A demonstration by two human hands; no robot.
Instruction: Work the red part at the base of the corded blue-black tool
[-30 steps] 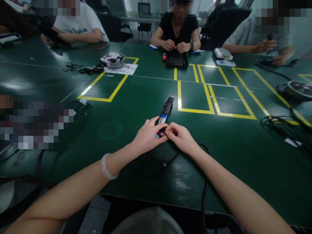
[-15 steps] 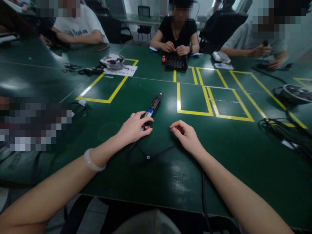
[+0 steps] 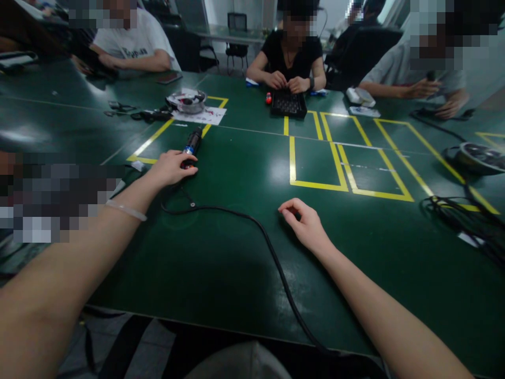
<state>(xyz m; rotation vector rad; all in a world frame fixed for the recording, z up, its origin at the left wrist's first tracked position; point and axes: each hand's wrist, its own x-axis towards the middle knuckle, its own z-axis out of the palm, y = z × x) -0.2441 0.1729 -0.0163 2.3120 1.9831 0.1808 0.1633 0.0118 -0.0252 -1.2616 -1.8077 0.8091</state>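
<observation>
My left hand (image 3: 170,167) is stretched far out to the left, fingers closed around the rear of a black pen-shaped power tool (image 3: 192,143) with a blue band. The tool lies on the green table (image 3: 236,247), tip pointing away toward a yellow taped rectangle (image 3: 176,131). Its black cable (image 3: 252,226) trails from the hand across the table and off the near edge. My right hand (image 3: 304,222) rests on the table in the middle, fingers loosely curled with thumb and forefinger close together, nothing visible in them.
A paper sheet with a round dish (image 3: 188,100) lies beyond the tool. A black tray (image 3: 288,103) sits before a person in black. More yellow taped boxes (image 3: 347,158) mark the right side, with cable bundles (image 3: 465,216) and a round fan (image 3: 479,155). Other people sit around.
My left hand has carried the tool from the table's middle far to the left and away, dragging the cable out. My right hand let go of it and stayed in the middle.
</observation>
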